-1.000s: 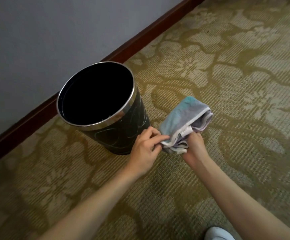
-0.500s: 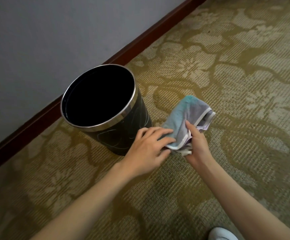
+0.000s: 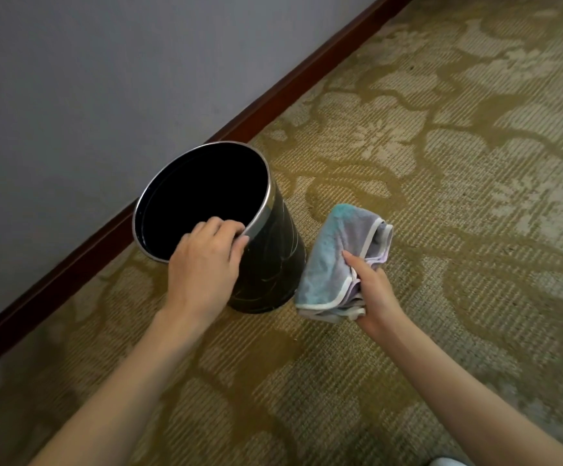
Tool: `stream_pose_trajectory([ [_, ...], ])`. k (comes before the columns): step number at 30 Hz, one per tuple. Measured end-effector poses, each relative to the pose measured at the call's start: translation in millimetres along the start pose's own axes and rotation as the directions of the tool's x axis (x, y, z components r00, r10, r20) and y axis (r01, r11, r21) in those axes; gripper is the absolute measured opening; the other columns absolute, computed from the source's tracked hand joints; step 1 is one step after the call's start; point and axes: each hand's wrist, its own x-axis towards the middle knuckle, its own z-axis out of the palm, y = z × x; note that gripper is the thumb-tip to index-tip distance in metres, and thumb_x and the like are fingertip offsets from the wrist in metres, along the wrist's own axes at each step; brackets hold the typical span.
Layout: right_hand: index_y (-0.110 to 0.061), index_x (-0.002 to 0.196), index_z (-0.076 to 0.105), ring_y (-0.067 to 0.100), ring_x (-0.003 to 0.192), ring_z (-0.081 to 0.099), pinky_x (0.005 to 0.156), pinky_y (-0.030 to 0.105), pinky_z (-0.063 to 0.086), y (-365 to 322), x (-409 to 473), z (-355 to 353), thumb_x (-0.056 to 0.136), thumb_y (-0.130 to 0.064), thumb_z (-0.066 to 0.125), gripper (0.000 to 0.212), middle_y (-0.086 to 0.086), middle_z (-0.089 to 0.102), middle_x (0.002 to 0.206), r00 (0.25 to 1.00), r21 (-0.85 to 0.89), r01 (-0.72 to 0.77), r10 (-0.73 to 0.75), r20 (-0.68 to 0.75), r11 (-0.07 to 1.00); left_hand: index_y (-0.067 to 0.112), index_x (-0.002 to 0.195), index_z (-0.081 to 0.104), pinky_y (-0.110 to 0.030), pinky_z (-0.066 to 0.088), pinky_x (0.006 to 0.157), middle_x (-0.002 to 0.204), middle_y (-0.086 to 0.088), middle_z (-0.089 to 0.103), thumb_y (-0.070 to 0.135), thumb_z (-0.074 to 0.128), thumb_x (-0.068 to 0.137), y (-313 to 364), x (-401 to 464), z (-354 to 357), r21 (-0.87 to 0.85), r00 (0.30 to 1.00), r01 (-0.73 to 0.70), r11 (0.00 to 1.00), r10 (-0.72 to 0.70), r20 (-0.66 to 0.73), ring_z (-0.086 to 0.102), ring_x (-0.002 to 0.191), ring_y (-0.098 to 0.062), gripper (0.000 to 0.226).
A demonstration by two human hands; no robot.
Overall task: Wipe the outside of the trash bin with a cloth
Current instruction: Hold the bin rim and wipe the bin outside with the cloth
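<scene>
- The wall (image 3: 88, 79) and its dark baseboard (image 3: 273, 92) run along the left, and the trash bin (image 3: 273, 260) stands on the patterned carpet (image 3: 441, 230) just beside the baseboard, open at the top with a metal rim and a dark body.
- The left hand (image 3: 206, 264) is now on the bin: fingers curled over the near edge of the rim and dipping inside, thumb against the outer wall, closed in a steadying grip on the bin. Half a second ago this hand was at the cloth, helping to bunch it; it has let go and crossed to the rim.
- The bin also appears to lean toward the wall, though the camera's own shift may account for some of that.
- The cloth (image 3: 334, 257) (teal and lilac, white-edged, folded into a pad) hangs just right of the bin's side, close to it but, as far as I can tell, not touching.
- The right hand (image 3: 371, 290) alone holds the cloth, fingers clamped on the lower folds with the thumb pressed across the front.
- My reading: arranging the cloth is over and the bin is braced, so wiping has not begun but is ready to; the next move should press the pad onto the near outer wall.
- A pale shoe tip (image 3: 448, 461) shows at the bottom right edge.
</scene>
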Motion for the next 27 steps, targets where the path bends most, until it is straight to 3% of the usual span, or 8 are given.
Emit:
stream_pose_trajectory([
  [4, -0.015, 0.127, 0.053, 0.028, 0.097, 0.069, 0.07, 0.04, 0.059, -2.9, -1.9, -3.7, 0.087, -0.02, 0.065, 0.042, 0.011, 0.07, 0.112, 1.0, -0.021, 0.014, -0.014, 0.008, 1.0, 0.011, 0.097, 0.062, -0.025, 0.037, 0.057, 0.081, 0.002, 0.059, 0.018, 0.051, 0.095, 6.9, 4.8, 0.9, -0.021, 0.999, 0.024, 0.999, -0.024, 0.035, 0.056, 0.071, -0.015, 0.013],
  [6, -0.016, 0.126, 0.053, 0.028, 0.096, 0.069, 0.074, 0.043, 0.058, -7.3, -2.0, -3.9, 0.087, -0.019, 0.065, 0.04, 0.01, 0.07, 0.11, 0.999, -0.049, 0.035, -0.034, 0.008, 0.998, 0.012, 0.092, 0.059, -0.027, 0.035, 0.055, 0.077, 0.003, 0.055, 0.016, 0.052, 0.095, 9.6, 12.3, -0.9, 0.002, 0.999, 0.02, 1.0, -0.02, 0.034, 0.054, 0.067, -0.015, 0.009],
  [9, -0.016, 0.127, 0.053, 0.029, 0.099, 0.068, 0.088, 0.049, 0.053, -18.3, -0.1, 1.2, 0.087, -0.018, 0.065, 0.042, 0.011, 0.069, 0.113, 0.996, -0.125, 0.079, -0.075, 0.04, 0.989, 0.015, 0.088, 0.057, -0.032, 0.037, 0.055, 0.077, 0.002, 0.056, 0.018, 0.052, 0.094, 10.6, 29.7, -7.6, 0.054, 0.999, 0.029, 0.998, -0.031, 0.039, 0.059, 0.071, -0.021, 0.008],
  [14, -0.015, 0.127, 0.054, 0.028, 0.101, 0.067, 0.089, 0.047, 0.052, -27.3, 1.9, 23.5, 0.088, -0.018, 0.064, 0.041, 0.01, 0.069, 0.115, 0.986, -0.219, 0.148, -0.128, 0.105, 0.964, 0.017, 0.099, 0.058, -0.034, 0.033, 0.059, 0.097, -0.003, 0.067, 0.025, 0.048, 0.095, 29.3, 35.4, -5.4, 0.216, 0.996, -0.001, 0.976, -0.019, 0.089, 0.064, 0.09, -0.029, 0.014],
  [20, -0.015, 0.127, 0.054, 0.029, 0.099, 0.067, 0.09, 0.051, 0.051, -34.9, 7.4, 29.9, 0.087, -0.017, 0.065, 0.041, 0.01, 0.069, 0.114, 0.981, -0.347, 0.187, -0.155, 0.119, 0.919, 0.016, 0.1, 0.056, -0.038, 0.047, 0.066, 0.094, -0.003, 0.061, 0.022, 0.046, 0.097, 17.1, 21.0, 0.5, -0.048, 0.987, 0.106, 0.993, -0.1, 0.125, 0.062, 0.088, -0.026, 0.013],
  [24, -0.015, 0.128, 0.053, 0.028, 0.101, 0.066, 0.091, 0.051, 0.051, -47.0, 9.8, 29.6, 0.086, -0.016, 0.066, 0.044, 0.01, 0.068, 0.116, 0.975, -0.442, 0.22, -0.179, 0.134, 0.87, 0.014, 0.104, 0.053, -0.032, 0.045, 0.066, 0.099, -0.002, 0.06, 0.012, 0.054, 0.091, 26.2, 13.7, 8.3, 0.04, 0.997, 0.079, 0.996, -0.08, 0.018, 0.061, 0.093, -0.022, 0.013],
  [27, -0.018, 0.125, 0.054, 0.023, 0.094, 0.069, 0.079, 0.042, 0.056, -56.8, 5.7, 38.8, 0.085, -0.014, 0.066, 0.042, 0.005, 0.071, 0.109, 0.959, -0.517, 0.28, -0.217, 0.181, 0.809, 0.014, 0.103, 0.051, -0.032, 0.045, 0.07, 0.1, -0.002, 0.059, 0.011, 0.056, 0.089, 25.7, 18.2, 5.9, 0.015, 0.991, 0.131, 0.991, -0.131, -0.001, 0.059, 0.095, -0.021, 0.016],
])
